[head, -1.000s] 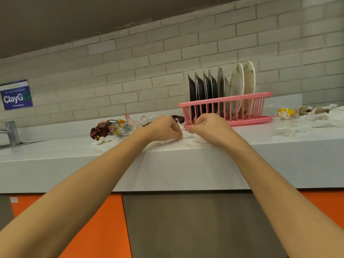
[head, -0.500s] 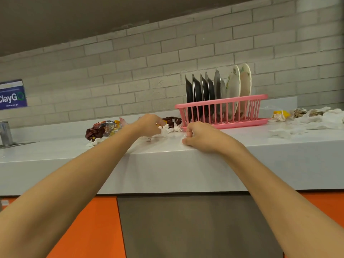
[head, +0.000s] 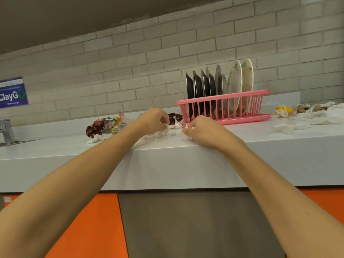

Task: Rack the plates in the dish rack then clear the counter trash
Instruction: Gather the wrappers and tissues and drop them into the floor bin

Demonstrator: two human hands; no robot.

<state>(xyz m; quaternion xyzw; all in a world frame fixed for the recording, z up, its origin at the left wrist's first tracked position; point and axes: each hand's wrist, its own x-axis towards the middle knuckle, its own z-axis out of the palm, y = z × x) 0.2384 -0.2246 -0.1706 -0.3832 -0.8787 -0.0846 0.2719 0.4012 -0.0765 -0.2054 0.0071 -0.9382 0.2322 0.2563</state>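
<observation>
Plates (head: 236,81) stand racked; trash clearing underway. Left grip (head: 152,120) and right grip (head: 204,130) each pinch tissue scraps (head: 176,125); wrappers (head: 104,126) likely need gathering next.

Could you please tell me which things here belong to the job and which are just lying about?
Job: pink plastic dish rack; dark and white plates standing in it; crumpled white tissue scraps pinched by left hand and right hand; colourful crumpled foil wrappers; white paper pile.
Just there: blue wall sign; metal tap; orange cabinet fronts.
</observation>
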